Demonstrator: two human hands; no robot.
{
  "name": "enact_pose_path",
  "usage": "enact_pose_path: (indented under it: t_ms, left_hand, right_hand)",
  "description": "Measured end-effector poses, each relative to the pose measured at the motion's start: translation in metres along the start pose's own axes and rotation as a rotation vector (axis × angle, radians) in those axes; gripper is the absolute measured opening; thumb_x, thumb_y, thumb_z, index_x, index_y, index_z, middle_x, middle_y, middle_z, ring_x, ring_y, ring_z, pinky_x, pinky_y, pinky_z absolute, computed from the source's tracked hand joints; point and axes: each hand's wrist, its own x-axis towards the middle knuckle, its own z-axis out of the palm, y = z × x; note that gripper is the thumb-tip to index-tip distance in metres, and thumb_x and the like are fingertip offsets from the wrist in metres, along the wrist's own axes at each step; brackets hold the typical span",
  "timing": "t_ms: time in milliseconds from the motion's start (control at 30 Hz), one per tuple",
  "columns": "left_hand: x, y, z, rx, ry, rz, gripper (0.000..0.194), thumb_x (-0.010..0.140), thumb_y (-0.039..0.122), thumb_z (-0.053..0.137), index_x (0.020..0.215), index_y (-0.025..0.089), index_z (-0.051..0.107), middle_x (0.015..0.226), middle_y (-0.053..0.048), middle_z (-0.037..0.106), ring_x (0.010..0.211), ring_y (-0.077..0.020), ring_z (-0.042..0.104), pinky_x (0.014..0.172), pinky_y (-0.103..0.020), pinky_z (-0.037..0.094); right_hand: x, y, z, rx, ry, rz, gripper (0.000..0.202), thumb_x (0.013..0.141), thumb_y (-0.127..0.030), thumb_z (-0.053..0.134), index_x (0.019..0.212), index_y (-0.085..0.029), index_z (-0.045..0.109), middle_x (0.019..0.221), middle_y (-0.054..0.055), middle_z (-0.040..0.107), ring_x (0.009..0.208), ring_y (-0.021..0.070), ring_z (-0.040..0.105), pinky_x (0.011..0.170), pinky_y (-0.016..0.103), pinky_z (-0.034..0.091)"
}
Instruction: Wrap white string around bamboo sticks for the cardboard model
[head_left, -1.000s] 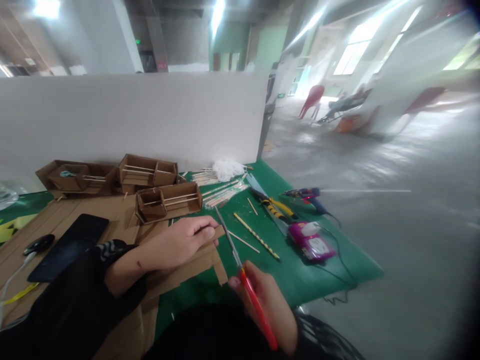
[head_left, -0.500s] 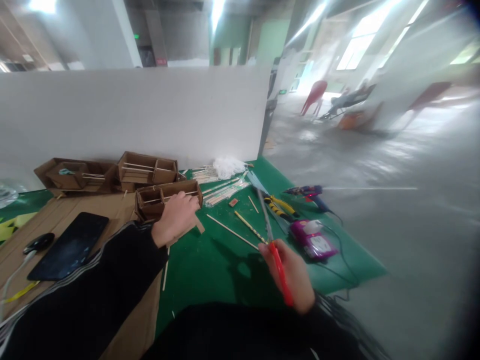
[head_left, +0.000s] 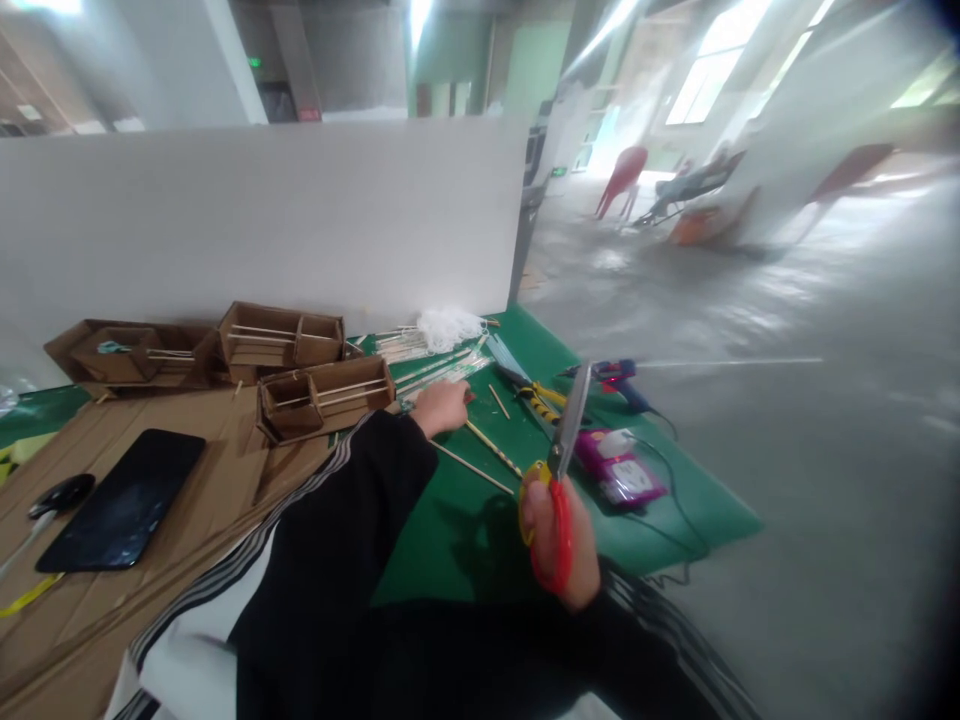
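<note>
My right hand (head_left: 576,545) is wrapped around the handles of a pair of scissors (head_left: 570,425), one red and one yellow, with the blades pointing up and away. Farther forward, my left hand (head_left: 441,408) is closed at the fingertips on a small reddish-brown block (head_left: 469,396), mostly hidden by the fingers. Near that hand lie a yellow striped stick (head_left: 493,447) and a plain thin wooden stick (head_left: 474,468). To its left stands an open cardboard box (head_left: 330,398) with a divider and thin sticks across it.
Two more cardboard boxes (head_left: 282,338) stand behind. Loose sticks and white string (head_left: 448,330) lie by the white partition (head_left: 300,215). Pliers (head_left: 544,398), a glue gun (head_left: 619,378) and a purple packet (head_left: 616,468) are at right. A phone (head_left: 124,500) rests on cardboard at left.
My left hand has moved right, from the front cardboard box to the small block. The scissors in my right hand have turned, so both handles now show. The view has shifted slightly.
</note>
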Motion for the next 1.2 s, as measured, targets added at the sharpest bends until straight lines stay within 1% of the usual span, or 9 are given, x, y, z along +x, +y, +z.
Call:
enact_pose_path:
  t_ms: [133, 300, 400, 467, 567, 667, 767, 933, 1200]
  left_hand:
    - [0.005, -0.011, 0.002, -0.164, -0.037, -0.021, 0.03, 0.091, 0.031, 0.054, 0.117, 0.017, 0.056, 0.119, -0.009, 0.058, 0.099, -0.0211, 0.06, 0.083, -0.041, 0.052]
    - [-0.009, -0.012, -0.001, -0.439, 0.058, -0.027, 0.026, 0.089, 0.029, 0.057, 0.11, 0.015, 0.059, 0.111, -0.009, 0.061, 0.095, -0.0205, 0.061, 0.082, -0.04, 0.052]
    - [-0.028, -0.003, -0.012, -0.666, 0.132, 0.003, 0.019, 0.086, 0.025, 0.058, 0.1, 0.013, 0.062, 0.097, -0.01, 0.066, 0.085, -0.0193, 0.064, 0.073, -0.034, 0.054]
    - [-0.047, 0.005, -0.023, -0.824, 0.157, 0.05, 0.019, 0.087, 0.025, 0.056, 0.102, 0.013, 0.061, 0.096, -0.009, 0.067, 0.08, -0.0164, 0.065, 0.071, -0.03, 0.054]
    - [-0.081, 0.015, -0.041, -1.008, 0.208, 0.088, 0.025, 0.088, 0.026, 0.053, 0.111, 0.014, 0.056, 0.099, -0.008, 0.066, 0.087, -0.0151, 0.065, 0.079, -0.03, 0.054]
    - [-0.113, 0.02, -0.055, -1.391, 0.219, 0.026, 0.02, 0.081, 0.027, 0.065, 0.094, 0.014, 0.059, 0.093, -0.005, 0.065, 0.088, -0.0145, 0.064, 0.083, -0.029, 0.052]
    - [-0.135, 0.022, -0.061, -1.594, 0.157, 0.037, 0.018, 0.078, 0.027, 0.07, 0.088, 0.015, 0.061, 0.086, -0.002, 0.064, 0.078, -0.0105, 0.063, 0.078, -0.025, 0.052]
    - [-0.144, 0.026, -0.062, -1.622, 0.221, 0.045, 0.018, 0.077, 0.024, 0.071, 0.079, 0.016, 0.056, 0.076, 0.001, 0.064, 0.064, -0.0076, 0.06, 0.066, -0.021, 0.05]
    - [-0.145, 0.024, -0.062, -1.602, 0.266, 0.034, 0.02, 0.076, 0.024, 0.072, 0.076, 0.016, 0.054, 0.077, 0.001, 0.065, 0.067, -0.0084, 0.062, 0.069, -0.022, 0.052]
  right_hand:
    - [-0.003, 0.001, -0.002, 0.109, -0.068, -0.071, 0.027, 0.093, -0.046, 0.04, 0.093, -0.02, 0.046, 0.065, -0.003, 0.045, 0.054, 0.0134, 0.043, 0.053, 0.028, 0.038]
    - [-0.003, -0.001, -0.001, 0.176, -0.172, -0.1, 0.03, 0.09, -0.048, 0.044, 0.099, -0.02, 0.046, 0.077, 0.002, 0.051, 0.064, 0.0159, 0.049, 0.059, 0.03, 0.043]
    - [-0.001, -0.003, 0.002, 0.211, -0.266, -0.108, 0.041, 0.083, -0.049, 0.056, 0.109, -0.02, 0.042, 0.106, 0.009, 0.055, 0.086, 0.0214, 0.055, 0.076, 0.036, 0.047]
    - [0.002, -0.007, 0.004, 0.188, -0.295, -0.124, 0.05, 0.078, -0.048, 0.063, 0.113, -0.021, 0.039, 0.125, 0.013, 0.048, 0.103, 0.0255, 0.052, 0.089, 0.041, 0.044]
    - [0.006, -0.021, 0.004, 0.135, -0.346, -0.137, 0.06, 0.074, -0.047, 0.067, 0.118, -0.02, 0.035, 0.137, 0.015, 0.036, 0.115, 0.0285, 0.045, 0.096, 0.044, 0.04]
    - [0.006, -0.037, 0.004, 0.097, -0.41, -0.132, 0.066, 0.074, -0.047, 0.068, 0.123, -0.02, 0.032, 0.132, 0.015, 0.037, 0.115, 0.0282, 0.044, 0.093, 0.042, 0.041]
    - [0.003, -0.047, 0.005, 0.1, -0.449, -0.102, 0.063, 0.076, -0.049, 0.065, 0.121, -0.019, 0.034, 0.114, 0.01, 0.046, 0.101, 0.0245, 0.049, 0.085, 0.037, 0.044]
    - [-0.005, -0.051, 0.006, 0.172, -0.542, -0.05, 0.054, 0.081, -0.059, 0.054, 0.115, -0.019, 0.04, 0.081, 0.001, 0.048, 0.07, 0.0179, 0.048, 0.066, 0.032, 0.044]
    - [-0.004, -0.055, 0.0, 0.179, -0.571, -0.045, 0.06, 0.078, -0.068, 0.051, 0.114, -0.02, 0.047, 0.081, 0.004, 0.051, 0.08, 0.0228, 0.051, 0.073, 0.036, 0.045]
